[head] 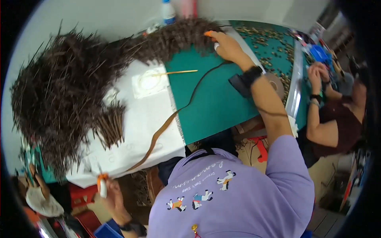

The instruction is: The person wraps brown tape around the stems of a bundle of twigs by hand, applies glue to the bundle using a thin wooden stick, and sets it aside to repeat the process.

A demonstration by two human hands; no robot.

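My left hand (111, 195) is low at the left, off the table's near edge, with orange and white covers on its fingers; a thin dark piece shows blurred at the fingertips. My right hand (227, 47), with similar finger covers, reaches to the right end of a long row of dark brown twigs (178, 35); its grip is hidden. A brown strip (160, 131) curves from near the right wrist over the table to its near edge. A bundle of brown stems (110, 126) lies on white paper (134, 119), beside a big twig heap (65, 86).
A white dish (147, 81) with a thin stick (181, 72) across it sits on the paper. Right of the green mat (214, 104) are a tape roll (273, 84) and many small scattered pieces (268, 38). A bottle (168, 13) stands behind. Co-workers sit right (327, 128) and far left (44, 200).
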